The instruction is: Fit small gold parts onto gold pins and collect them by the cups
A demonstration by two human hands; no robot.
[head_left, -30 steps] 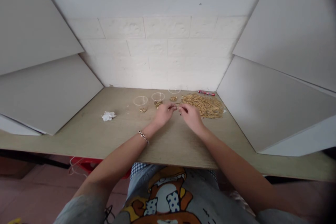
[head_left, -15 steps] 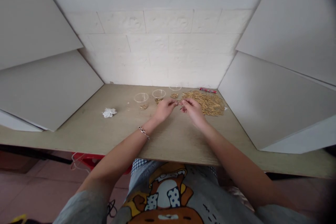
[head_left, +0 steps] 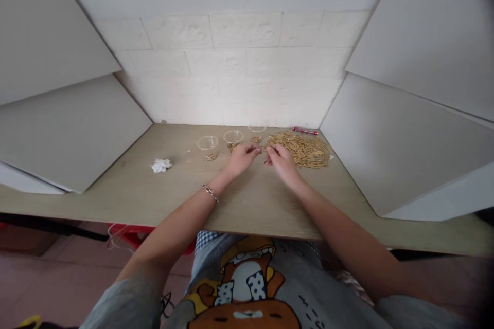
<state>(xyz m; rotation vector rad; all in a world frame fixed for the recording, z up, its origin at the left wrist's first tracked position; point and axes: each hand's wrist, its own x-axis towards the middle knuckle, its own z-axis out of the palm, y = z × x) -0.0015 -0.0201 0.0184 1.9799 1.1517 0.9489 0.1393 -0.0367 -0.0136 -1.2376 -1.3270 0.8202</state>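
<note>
My left hand (head_left: 244,158) and my right hand (head_left: 283,160) are close together above the table, fingertips nearly meeting. Both are pinched at a small thin golden piece between them; its details are too small to make out. Just behind and right of my right hand spreads a pile of thin golden sticks (head_left: 309,150). Left of the pile are small heaps of golden pieces, one at the back (head_left: 256,139), another further left (head_left: 211,156). A third heap (head_left: 232,147) is partly hidden by my left hand.
Clear round containers (head_left: 207,143) (head_left: 233,136) stand behind my left hand. A red pen (head_left: 305,131) lies behind the pile. Crumpled white tissue (head_left: 161,165) rests on the table (head_left: 173,187) at left. White panels (head_left: 73,131) (head_left: 405,149) flank both sides.
The fingers of my right hand have closed in slightly more. Otherwise both hands stay nearly in place, and the whole view has shifted a little.
</note>
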